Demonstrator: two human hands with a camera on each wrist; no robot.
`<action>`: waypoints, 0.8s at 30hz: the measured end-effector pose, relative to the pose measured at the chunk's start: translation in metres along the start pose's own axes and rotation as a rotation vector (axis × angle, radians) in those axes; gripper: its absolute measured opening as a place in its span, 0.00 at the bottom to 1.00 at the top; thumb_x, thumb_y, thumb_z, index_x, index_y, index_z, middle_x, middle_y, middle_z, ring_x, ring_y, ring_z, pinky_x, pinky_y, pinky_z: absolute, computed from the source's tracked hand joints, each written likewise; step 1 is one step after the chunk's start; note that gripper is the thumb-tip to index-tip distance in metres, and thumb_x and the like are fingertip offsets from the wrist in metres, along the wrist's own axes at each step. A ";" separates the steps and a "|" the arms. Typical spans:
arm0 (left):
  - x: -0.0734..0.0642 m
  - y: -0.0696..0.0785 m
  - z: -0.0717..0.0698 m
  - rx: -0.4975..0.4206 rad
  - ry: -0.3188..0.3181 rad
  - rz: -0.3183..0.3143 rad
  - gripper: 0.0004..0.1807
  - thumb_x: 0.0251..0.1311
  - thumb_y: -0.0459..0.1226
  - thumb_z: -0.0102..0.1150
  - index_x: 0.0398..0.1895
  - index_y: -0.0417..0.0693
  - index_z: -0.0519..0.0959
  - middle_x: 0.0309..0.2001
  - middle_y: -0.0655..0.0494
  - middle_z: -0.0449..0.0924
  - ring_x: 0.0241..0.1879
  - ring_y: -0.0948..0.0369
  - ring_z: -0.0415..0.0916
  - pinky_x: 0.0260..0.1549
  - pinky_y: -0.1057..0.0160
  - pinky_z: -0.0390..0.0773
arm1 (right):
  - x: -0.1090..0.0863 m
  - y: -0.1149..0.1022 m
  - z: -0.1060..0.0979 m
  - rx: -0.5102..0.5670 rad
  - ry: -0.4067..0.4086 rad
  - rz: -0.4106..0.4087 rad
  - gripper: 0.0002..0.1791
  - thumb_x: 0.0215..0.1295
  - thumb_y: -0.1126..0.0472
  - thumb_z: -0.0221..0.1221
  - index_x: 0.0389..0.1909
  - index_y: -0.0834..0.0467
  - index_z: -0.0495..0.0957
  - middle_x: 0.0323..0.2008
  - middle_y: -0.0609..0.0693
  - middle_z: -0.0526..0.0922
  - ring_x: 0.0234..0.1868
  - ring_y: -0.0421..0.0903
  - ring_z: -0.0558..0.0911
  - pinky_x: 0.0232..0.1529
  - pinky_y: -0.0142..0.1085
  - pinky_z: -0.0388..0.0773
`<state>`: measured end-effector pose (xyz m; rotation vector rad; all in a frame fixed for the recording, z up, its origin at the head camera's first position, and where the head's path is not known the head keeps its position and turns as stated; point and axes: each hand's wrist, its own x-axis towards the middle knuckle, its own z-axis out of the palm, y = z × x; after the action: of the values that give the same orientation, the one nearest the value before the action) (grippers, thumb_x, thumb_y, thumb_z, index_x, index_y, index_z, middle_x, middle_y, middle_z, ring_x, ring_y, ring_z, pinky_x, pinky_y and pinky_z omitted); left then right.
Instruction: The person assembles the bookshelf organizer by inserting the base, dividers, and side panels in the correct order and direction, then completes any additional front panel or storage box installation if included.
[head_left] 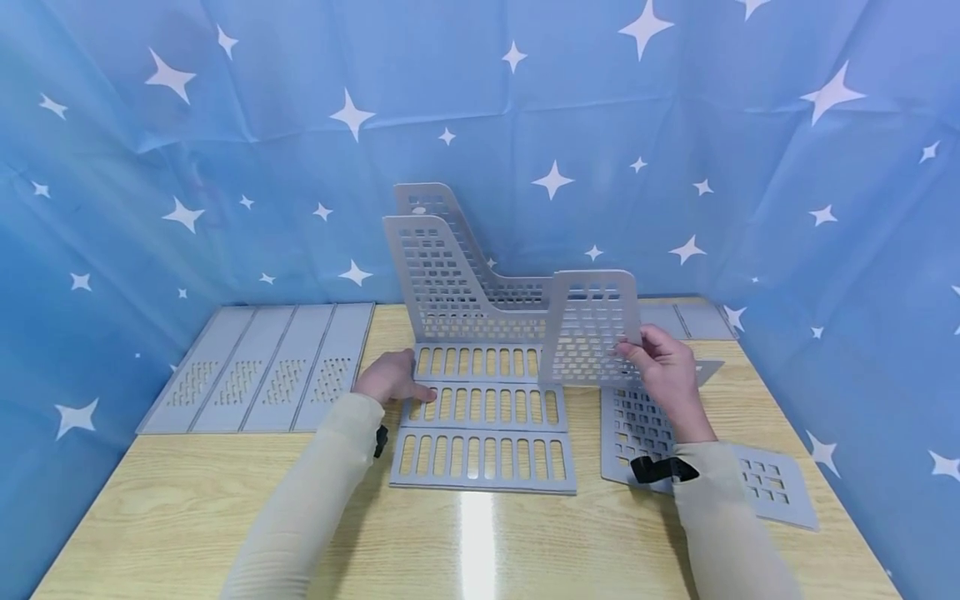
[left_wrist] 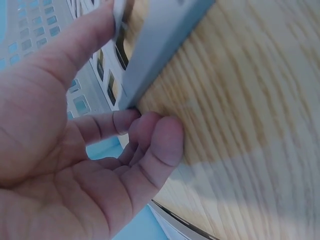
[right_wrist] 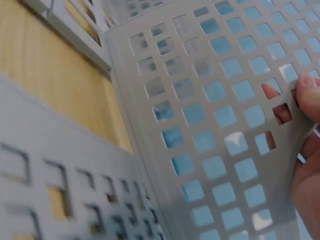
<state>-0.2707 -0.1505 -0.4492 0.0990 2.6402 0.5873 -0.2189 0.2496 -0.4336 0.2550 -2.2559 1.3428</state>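
My left hand (head_left: 386,377) grips the left edge of a grey slotted base panel (head_left: 480,432), thumb on top and fingertips at its edge. In the left wrist view, that hand's index fingertip (left_wrist: 127,120) is right at the panel corner. My right hand (head_left: 666,367) pinches an upright, rounded-corner grey perforated panel (head_left: 592,283) by its right side. Its thumb (right_wrist: 311,95) is in front; the fingers show through the holes from behind. The panel's lower left corner meets the base's right end. Two tall perforated side panels (head_left: 487,325) with stepped curved tops stand at the base's back.
Several flat grey panels (head_left: 258,333) with small perforations lie side by side at the left. More perforated pieces (head_left: 787,492) lie under and beside my right forearm. Plain grey panels (head_left: 701,320) sit at the back right. A blue star-patterned curtain (head_left: 285,167) surrounds the wooden table (head_left: 165,517).
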 end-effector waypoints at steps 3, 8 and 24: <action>-0.001 -0.001 0.000 0.025 -0.014 0.001 0.53 0.60 0.51 0.74 0.80 0.36 0.57 0.64 0.37 0.77 0.40 0.53 0.81 0.36 0.56 0.82 | 0.001 0.000 0.010 0.009 0.001 -0.003 0.08 0.70 0.70 0.64 0.47 0.68 0.85 0.43 0.66 0.87 0.39 0.22 0.82 0.39 0.18 0.75; -0.003 0.000 0.002 0.043 -0.021 0.006 0.54 0.60 0.52 0.73 0.80 0.34 0.55 0.66 0.35 0.74 0.45 0.51 0.82 0.39 0.55 0.83 | 0.001 -0.006 0.034 0.062 -0.032 0.011 0.07 0.70 0.69 0.64 0.45 0.69 0.84 0.41 0.66 0.88 0.37 0.24 0.83 0.37 0.21 0.75; -0.007 -0.003 0.001 0.012 0.008 -0.010 0.52 0.60 0.55 0.72 0.77 0.33 0.59 0.70 0.33 0.70 0.68 0.39 0.70 0.64 0.44 0.73 | 0.010 -0.014 0.024 -0.274 -0.346 0.001 0.14 0.68 0.59 0.68 0.50 0.62 0.85 0.53 0.62 0.83 0.55 0.60 0.80 0.54 0.57 0.80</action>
<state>-0.2637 -0.1537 -0.4486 0.0873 2.6510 0.5696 -0.2292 0.2233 -0.4275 0.4151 -2.6922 1.0337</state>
